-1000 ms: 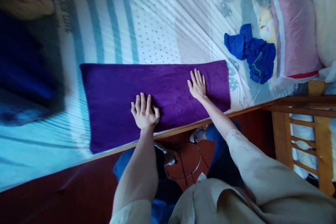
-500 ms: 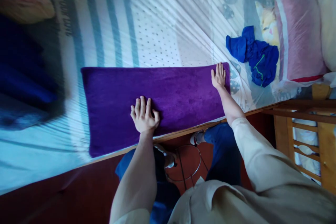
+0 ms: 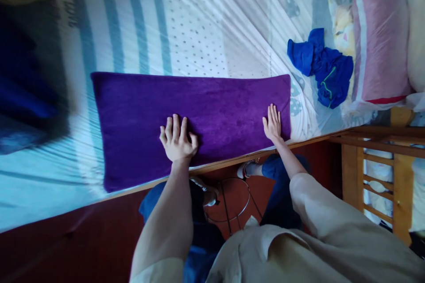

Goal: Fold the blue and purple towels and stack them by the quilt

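Note:
A purple towel point(image 3: 139, 110) lies spread in a long rectangle along the near edge of the bed. My left hand point(image 3: 179, 140) rests on it a little left of its middle, fingers apart and palm down. Near the towel's right end, my right hand point(image 3: 272, 124) lies flat on the cloth with its fingers stretched out. Neither hand grips anything. The towel looks smooth, with its corners on the sheet.
The bed sheet point(image 3: 195, 40) has stripes and dots. A crumpled blue garment point(image 3: 334, 73) lies to the right, beside a pink pillow point(image 3: 381, 40). Dark blue cloth point(image 3: 26, 79) is at the left. A wooden bed frame point(image 3: 352, 172) stands at the lower right.
My right hand has slid down the towel's right end, from the far corner toward the near edge. My left hand stays on the towel. The view has shifted slightly.

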A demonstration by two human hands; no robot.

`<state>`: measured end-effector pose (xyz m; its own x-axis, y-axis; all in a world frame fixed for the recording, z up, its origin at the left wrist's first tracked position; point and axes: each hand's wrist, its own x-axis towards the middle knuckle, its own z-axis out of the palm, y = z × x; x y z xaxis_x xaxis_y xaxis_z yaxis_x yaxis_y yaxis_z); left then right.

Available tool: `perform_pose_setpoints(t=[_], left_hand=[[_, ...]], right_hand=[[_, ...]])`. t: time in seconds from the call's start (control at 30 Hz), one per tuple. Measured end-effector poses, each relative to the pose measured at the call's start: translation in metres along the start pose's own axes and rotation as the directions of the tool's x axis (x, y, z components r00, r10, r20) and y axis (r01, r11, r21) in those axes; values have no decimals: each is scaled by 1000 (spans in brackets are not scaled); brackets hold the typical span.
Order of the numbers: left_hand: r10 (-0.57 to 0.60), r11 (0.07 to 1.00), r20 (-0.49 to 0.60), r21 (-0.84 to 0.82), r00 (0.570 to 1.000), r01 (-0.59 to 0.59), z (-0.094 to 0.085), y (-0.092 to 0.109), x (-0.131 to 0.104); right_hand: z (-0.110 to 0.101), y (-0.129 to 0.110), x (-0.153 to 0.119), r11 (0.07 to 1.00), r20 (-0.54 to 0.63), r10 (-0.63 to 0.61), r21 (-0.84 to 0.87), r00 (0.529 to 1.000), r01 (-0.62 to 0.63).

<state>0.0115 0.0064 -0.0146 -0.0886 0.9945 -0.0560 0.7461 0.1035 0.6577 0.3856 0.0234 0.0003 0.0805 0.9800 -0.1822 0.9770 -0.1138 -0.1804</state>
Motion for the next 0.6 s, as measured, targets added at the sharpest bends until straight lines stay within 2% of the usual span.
perform_pose_setpoints(t=[0.1,0.23,0.37,0.43,0.5,0.6], left_hand=[[-9,1000,16,-12,1000,9,0,-1,0],[-10,999,23,-31,1000,10,-1,0,0],[-7,1000,11,-19,1000,7,-2,4,0],[-5,1000,9,-2,1000,5,-3,5,0],[-4,1000,15,17,1000,4,-3,5,1],[-3,999,27,36,1000,2,-4,5,1]], right_hand=[[-6,21,-28,997,6,72,-6,997,-72],[-18,53,-38,992,12,125,-17,992,-125],[-21,65,-44,974,-69,226,-4,972,-227],[-22,60,-47,963,-127,268,2,955,-269],[-24,43,-54,955,-191,297,35,936,-295],[-23,-4,-79,921,-224,358,243,906,-304]])
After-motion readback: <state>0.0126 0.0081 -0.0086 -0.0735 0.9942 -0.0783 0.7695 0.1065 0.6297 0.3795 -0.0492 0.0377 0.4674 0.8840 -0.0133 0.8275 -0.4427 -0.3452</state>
